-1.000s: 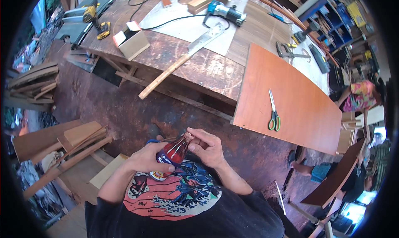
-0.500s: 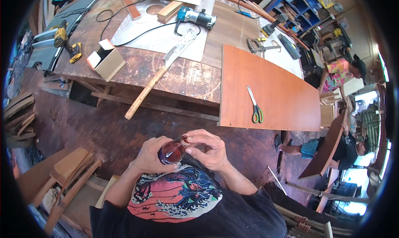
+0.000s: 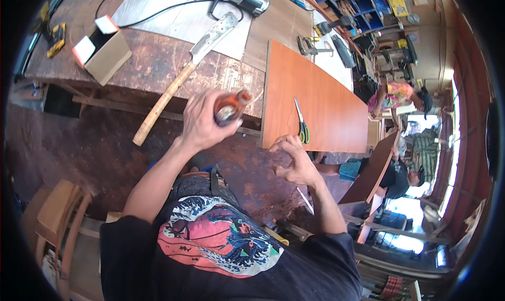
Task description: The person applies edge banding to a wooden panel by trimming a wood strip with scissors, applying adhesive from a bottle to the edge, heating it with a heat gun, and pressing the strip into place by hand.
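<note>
A small brown glass bottle (image 3: 229, 110) with a label is wrapped in the fingers of my left hand (image 3: 200, 123), raised in front of the table's near edge. Its open-looking neck tilts up to the right. Apart from the bottle, my right hand (image 3: 297, 163) hovers with loosely bent fingers and the thumb apart; I see nothing in it. Close beyond that hand, scissors (image 3: 303, 128) with green and black handles lie on an orange-brown board (image 3: 326, 98). A machete-like blade with a long wooden handle (image 3: 164, 102) rests on the table, its handle jutting over the edge.
On the worn wooden table (image 3: 152, 64) are an opened cardboard box (image 3: 110, 58), a corded teal power tool (image 3: 242, 0) and a clamp (image 3: 314, 47). A yellow drill (image 3: 54, 41) sits far left. One person (image 3: 397, 181) at right holds a brown panel (image 3: 371, 172); another (image 3: 397, 97) stands beyond.
My right hand has come off the bottle's neck and moved right, its fingers opening. The left hand has lifted the bottle up and forward. The view has shifted to the right.
</note>
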### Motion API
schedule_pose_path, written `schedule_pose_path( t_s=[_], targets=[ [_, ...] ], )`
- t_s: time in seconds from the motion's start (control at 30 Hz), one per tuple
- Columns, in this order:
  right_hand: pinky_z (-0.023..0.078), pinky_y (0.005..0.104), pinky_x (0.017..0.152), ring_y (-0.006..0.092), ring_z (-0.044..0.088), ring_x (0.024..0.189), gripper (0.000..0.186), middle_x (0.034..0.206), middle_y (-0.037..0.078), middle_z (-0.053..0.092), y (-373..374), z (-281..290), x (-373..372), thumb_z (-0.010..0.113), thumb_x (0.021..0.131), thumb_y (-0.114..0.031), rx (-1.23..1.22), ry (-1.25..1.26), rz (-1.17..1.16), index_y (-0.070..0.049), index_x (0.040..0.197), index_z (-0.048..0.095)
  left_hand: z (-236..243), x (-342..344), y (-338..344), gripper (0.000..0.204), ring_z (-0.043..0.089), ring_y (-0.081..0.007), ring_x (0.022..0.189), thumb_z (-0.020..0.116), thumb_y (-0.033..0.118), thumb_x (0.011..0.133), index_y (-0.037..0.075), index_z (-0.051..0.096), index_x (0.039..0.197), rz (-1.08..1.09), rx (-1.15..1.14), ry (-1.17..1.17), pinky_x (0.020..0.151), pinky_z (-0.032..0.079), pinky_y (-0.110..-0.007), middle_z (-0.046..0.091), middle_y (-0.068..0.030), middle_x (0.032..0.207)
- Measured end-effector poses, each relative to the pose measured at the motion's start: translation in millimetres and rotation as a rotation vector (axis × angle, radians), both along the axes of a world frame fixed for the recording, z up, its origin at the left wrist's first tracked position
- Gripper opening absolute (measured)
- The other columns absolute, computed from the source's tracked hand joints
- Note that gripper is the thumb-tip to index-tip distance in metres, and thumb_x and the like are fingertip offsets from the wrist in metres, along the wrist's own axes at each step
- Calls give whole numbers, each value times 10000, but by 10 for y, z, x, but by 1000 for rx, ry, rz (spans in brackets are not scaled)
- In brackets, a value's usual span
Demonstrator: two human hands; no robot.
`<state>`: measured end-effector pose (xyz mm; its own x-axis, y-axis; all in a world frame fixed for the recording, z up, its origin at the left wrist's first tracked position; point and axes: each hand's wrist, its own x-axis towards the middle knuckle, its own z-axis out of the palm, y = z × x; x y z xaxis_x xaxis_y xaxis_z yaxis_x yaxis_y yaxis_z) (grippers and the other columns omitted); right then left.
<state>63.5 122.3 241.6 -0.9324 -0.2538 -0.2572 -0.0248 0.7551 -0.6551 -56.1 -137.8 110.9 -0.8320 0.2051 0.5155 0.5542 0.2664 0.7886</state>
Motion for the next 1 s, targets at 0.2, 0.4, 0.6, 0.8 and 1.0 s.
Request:
schedule_pose_path(
  t_s=[0.2, 0.4, 0.6, 0.8, 1.0],
  targets=[
    [434, 480, 1027, 373, 497, 1177, 567, 1179, 160, 563, 81, -431, -561, 848, 740, -323, 730, -154, 599, -148, 1264, 721, -393, -534, 526, 735, 659, -334, 1066, 891, 379, 739, 97, 543, 1321, 261, 84, 81, 956, 467, -507, 676, -104, 1155],
    [430, 455, 1024, 346, 488, 1200, 564, 1204, 158, 555, 17, -671, -744, 837, 717, -332, 887, -189, 921, -184, 1254, 749, -715, -594, 610, 710, 675, -341, 1045, 907, 340, 712, 115, 583, 1301, 418, 100, 85, 908, 514, -475, 689, -90, 1133],
    [439, 441, 992, 323, 493, 1168, 489, 1173, 124, 545, 96, -748, -854, 830, 698, -349, 870, -52, 1089, -236, 1171, 788, -744, -594, 640, 738, 675, -345, 1062, 884, 409, 723, 118, 543, 1309, 453, 184, 7, 935, 523, -493, 663, -107, 1177],
    [449, 422, 941, 310, 501, 1096, 430, 1073, 101, 528, 116, -757, -861, 826, 688, -347, 857, 71, 1226, -270, 1111, 802, -761, -542, 701, 738, 680, -343, 1062, 889, 421, 709, 126, 546, 1292, 468, 17, 162, 937, 531, -480, 665, -109, 1177],
    [440, 423, 913, 292, 501, 1070, 373, 1066, 84, 525, 180, -506, -928, 807, 724, -343, 770, 65, 1205, -271, 1090, 799, -784, -556, 694, 732, 677, -343, 1052, 882, 420, 708, 124, 546, 1286, 482, 29, 162, 928, 534, -478, 660, -115, 1164]
  ],
)
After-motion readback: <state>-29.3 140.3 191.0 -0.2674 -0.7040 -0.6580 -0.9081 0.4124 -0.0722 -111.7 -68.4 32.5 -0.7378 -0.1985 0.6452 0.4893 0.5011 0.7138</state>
